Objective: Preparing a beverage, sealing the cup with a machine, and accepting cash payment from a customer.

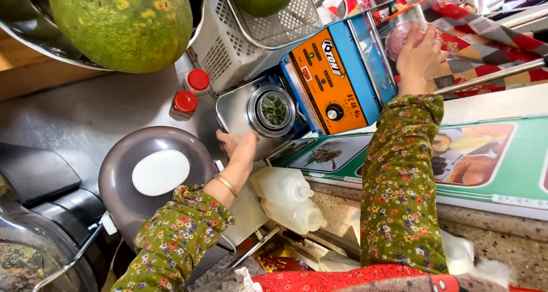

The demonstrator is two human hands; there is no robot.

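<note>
A blue and orange cup-sealing machine point(331, 81) stands on a steel counter. Its metal tray point(234, 106) carries a ring that holds a cup of green drink point(274, 110). My left hand point(238, 146) grips the near edge of that tray, just beside the ring. My right hand point(419, 58) reaches past the far end of the machine, its fingers wrapped around a clear plastic cup point(399, 38) with something pink in it. A metal rod point(491, 75) runs out to the right just beside that hand. Both arms wear green flowered sleeves.
Big green-yellow fruits point(120, 23) lie in a metal bowl beside a white plastic basket point(228, 41). Two small red-capped bottles point(191, 92) stand by the machine. A grey round lid point(154, 166), a dark appliance point(40, 212), white plastic bottles point(288, 200) and a green picture board point(491, 155) lie around.
</note>
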